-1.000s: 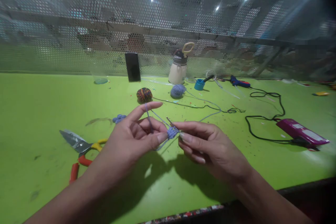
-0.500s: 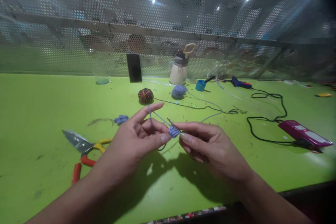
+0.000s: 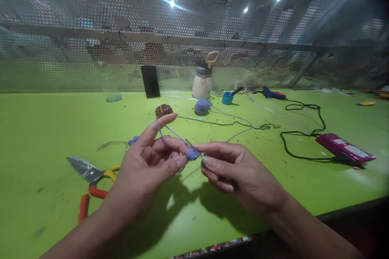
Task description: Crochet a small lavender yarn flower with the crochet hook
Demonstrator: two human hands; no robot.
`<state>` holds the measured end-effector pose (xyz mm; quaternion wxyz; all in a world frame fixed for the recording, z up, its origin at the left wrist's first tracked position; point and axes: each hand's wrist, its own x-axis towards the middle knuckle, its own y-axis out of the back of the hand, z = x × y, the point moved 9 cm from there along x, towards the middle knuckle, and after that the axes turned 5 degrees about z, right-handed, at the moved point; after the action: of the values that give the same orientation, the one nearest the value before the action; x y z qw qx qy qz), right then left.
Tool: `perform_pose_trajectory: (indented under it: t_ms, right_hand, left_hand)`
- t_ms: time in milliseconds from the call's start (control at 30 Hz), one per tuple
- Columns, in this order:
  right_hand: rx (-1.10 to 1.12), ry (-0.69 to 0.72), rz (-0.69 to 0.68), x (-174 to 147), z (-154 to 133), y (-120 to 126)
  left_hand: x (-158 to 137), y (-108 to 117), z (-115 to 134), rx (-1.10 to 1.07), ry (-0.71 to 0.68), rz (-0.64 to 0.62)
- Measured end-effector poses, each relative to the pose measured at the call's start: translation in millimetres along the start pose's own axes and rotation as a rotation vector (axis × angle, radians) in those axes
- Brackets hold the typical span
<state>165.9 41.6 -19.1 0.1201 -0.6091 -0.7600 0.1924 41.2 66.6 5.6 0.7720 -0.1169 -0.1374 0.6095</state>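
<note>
Between thumb and fingers, my left hand (image 3: pixel 154 160) pinches a small purple-blue crochet piece (image 3: pixel 193 153). Purple-blue yarn (image 3: pixel 175 133) runs from the piece up over its raised index finger. My right hand (image 3: pixel 234 168) is closed on a thin crochet hook (image 3: pixel 189 143), whose tip shows above the piece; the rest is mostly hidden by the fingers. Behind the hands sits the purple-blue yarn ball (image 3: pixel 202 107), its strand trailing round to the right. A crocheted flower (image 3: pixel 133 141) lies partly behind my left hand.
Scissors (image 3: pixel 91 174) with red and yellow handles lie left of my left forearm. Farther back are a multicoloured yarn ball (image 3: pixel 163 111), a phone (image 3: pixel 150 81), a bottle (image 3: pixel 202 83), a blue pot (image 3: pixel 227 98) and a glue gun (image 3: pixel 273 94). A corded magenta device (image 3: pixel 345 147) lies right.
The whole view has shifted slightly, with the table items appearing farther left. My left index finger and its yarn sit a little farther left of the piece. Both hands keep their hold.
</note>
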Motion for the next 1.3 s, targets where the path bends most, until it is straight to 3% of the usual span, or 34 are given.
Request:
perform_pose_trajectory:
  t_ms: [200, 367, 667, 1000, 1300]
  right_hand:
    - [-0.073, 0.044, 0.016, 0.9, -4.0, 2.0]
    - [-0.1, -0.003, 0.045, 1.6, 0.2, 6.8]
    - [-0.16, -0.022, 0.002, 4.9, -2.7, 4.6]
    - [-0.182, 0.027, 0.009, 2.6, -11.6, -1.5]
    - [-0.35, 0.025, -0.002, 6.1, -19.2, 0.7]
  left_hand:
    - [8.5, 0.9, -13.9, -0.06, 0.055, -0.063]
    - [10.7, -1.1, -18.3, -0.042, 0.076, -0.118]
    - [7.4, -0.1, -10.4, -0.009, 0.004, -0.094]
    - [7.2, 2.0, -9.9, -0.018, 0.032, -0.053]
    - [8.2, -0.4, -7.9, 0.021, 0.026, -0.076]
